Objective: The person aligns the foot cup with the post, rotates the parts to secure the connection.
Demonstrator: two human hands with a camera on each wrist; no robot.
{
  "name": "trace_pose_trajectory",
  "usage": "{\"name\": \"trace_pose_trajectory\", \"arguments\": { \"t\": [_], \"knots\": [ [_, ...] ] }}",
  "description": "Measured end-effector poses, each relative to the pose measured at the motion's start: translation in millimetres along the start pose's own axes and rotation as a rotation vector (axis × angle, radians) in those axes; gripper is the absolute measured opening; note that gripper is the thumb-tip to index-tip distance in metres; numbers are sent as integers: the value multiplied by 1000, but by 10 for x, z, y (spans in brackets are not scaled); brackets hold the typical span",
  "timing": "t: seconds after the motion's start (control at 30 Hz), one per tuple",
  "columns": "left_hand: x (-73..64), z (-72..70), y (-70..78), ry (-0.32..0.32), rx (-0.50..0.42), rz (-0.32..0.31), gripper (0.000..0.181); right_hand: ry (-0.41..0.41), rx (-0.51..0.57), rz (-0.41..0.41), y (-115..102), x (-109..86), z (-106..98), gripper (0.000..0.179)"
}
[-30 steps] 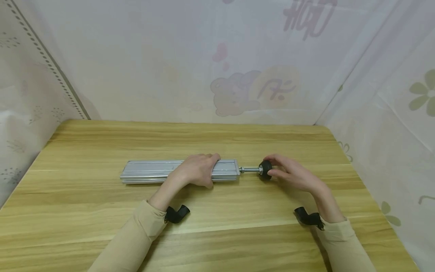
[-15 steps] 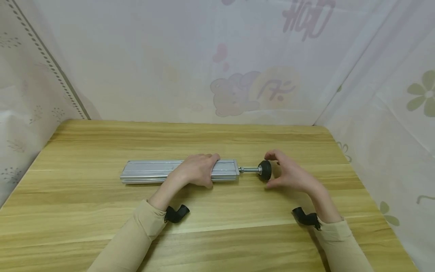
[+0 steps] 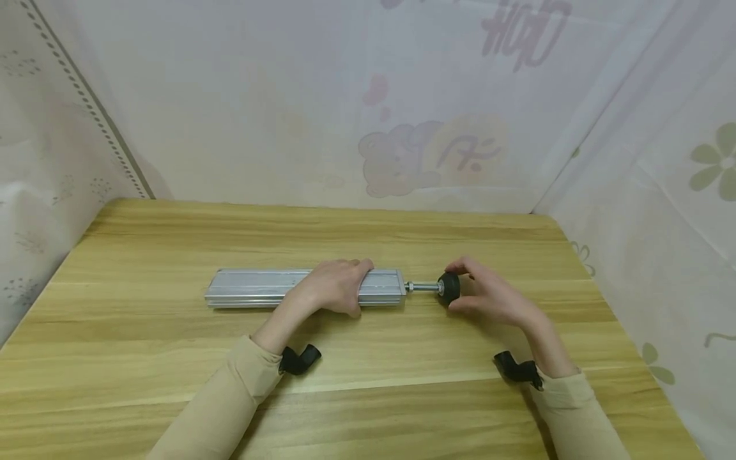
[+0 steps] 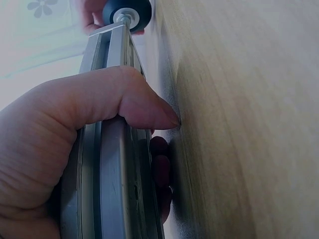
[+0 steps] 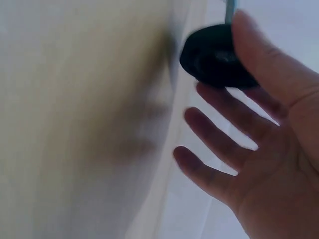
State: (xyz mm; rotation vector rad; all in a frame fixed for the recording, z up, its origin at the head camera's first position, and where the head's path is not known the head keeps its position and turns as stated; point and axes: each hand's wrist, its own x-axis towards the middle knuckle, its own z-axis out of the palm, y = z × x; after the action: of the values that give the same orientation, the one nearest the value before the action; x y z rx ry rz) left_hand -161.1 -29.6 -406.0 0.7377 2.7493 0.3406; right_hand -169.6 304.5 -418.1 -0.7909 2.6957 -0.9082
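Note:
An aluminium extrusion profile [image 3: 253, 286] lies lengthwise on the wooden table, and my left hand [image 3: 330, 287] grips it near its right end. In the left wrist view the thumb [image 4: 144, 107] wraps over the profile's side, with the other fingertips showing beyond. A threaded rod [image 3: 424, 287] with a nut sticks out of the profile's end plate and carries a black rubber levelling foot [image 3: 450, 288]. My right hand [image 3: 491, 294] pinches this foot by its rim between thumb and index finger. The right wrist view shows the remaining fingers [image 5: 214, 132] spread below the foot [image 5: 214, 57].
The wood-grain table [image 3: 368, 396] ends at a back edge against a patterned cloth [image 3: 259, 128]. Similar cloth [image 3: 661, 191] hangs on both sides. A black wrist-worn piece [image 3: 300, 360] juts from the left cuff, another [image 3: 517, 367] from the right.
Half a second ago my right thumb and fingers stood spread wider around the foot; now they have closed in on its rim. The profile and left hand stay in place.

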Motion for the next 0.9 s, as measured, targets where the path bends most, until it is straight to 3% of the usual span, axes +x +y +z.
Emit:
{"name": "trace_pose_trajectory", "arguments": {
  "t": [0.23, 0.47, 0.67, 0.9],
  "knots": [
    [-6, -10, 0, 2, 6, 5, 78, -86, 40, 0, 19, -34, -70, 58],
    [-3, -2, 0, 3, 12, 6, 77, -117, 17, 37, 14, -38, -67, 61],
    [4, -1, -3, 4, 13, 5, 77, -27, 50, 2, -1, -19, -54, 73],
    [6, 5, -6, 5, 14, 10, 78, 52, 0, -40, -14, 22, 14, 77]
  ]
}}
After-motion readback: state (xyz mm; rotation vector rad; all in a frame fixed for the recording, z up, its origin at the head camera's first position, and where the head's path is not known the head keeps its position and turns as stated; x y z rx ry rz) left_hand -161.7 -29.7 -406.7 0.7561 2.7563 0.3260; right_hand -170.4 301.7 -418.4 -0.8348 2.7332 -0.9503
